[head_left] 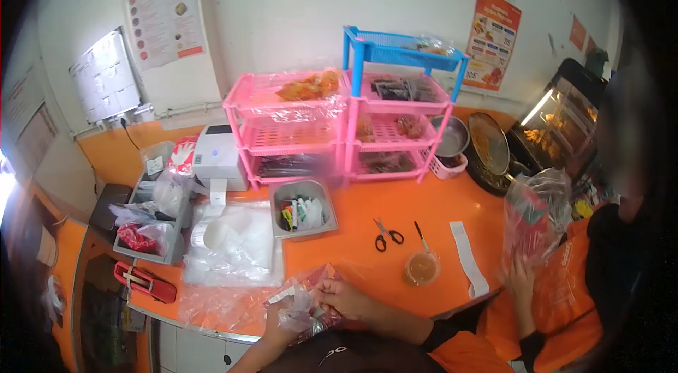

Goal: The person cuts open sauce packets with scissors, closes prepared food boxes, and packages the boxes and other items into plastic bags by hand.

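Note:
Close to my body at the table's front edge, my left hand [281, 325] is closed on a bunched clear plastic bag [300, 313]. Fingers curled, my right hand [345, 300] grips the same bag from the other side. Reddish printing shows through parts of the plastic, and its contents are hard to make out. Beneath and to the left, more loose clear film [226, 308] spreads over the orange table [367, 260]. A stack of clear plastic bags [236, 249] lies just beyond, with a paper label roll [219, 232] on top.
Scissors [386, 235], a pen [421, 233], a lidded cup of brown sauce [421, 268] and a paper strip [468, 260] lie rightward. Behind stand a metal tub [304, 228], pink racks [286, 140] and a label printer [220, 158]. At right, a co-worker's hand [521, 285] holds a bag [533, 221].

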### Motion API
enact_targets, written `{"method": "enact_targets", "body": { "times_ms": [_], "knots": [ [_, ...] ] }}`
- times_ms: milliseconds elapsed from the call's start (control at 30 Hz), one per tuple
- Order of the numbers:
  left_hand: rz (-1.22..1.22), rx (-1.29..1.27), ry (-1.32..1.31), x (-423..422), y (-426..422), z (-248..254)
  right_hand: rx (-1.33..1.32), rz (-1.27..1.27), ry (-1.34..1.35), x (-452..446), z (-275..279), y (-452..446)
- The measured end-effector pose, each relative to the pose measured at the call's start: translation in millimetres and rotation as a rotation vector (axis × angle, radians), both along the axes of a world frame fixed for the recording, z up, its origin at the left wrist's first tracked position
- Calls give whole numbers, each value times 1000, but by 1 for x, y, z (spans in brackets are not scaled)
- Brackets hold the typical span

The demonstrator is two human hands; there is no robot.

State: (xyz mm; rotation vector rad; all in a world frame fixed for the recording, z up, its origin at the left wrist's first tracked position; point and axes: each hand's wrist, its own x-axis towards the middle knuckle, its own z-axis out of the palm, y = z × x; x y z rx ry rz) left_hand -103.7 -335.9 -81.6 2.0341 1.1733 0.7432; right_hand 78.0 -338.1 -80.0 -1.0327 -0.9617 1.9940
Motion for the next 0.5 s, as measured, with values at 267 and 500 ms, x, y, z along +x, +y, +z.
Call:
{"method": "enact_targets", "body": {
  "times_ms": [267,500],
  "knots": [
    [33,-134,-362,-7,3,-57,450,-790,-664,87,-9,211],
    [25,-52,204,0,1,7,44,-777,-270,94,-68,308]
  ]
}}
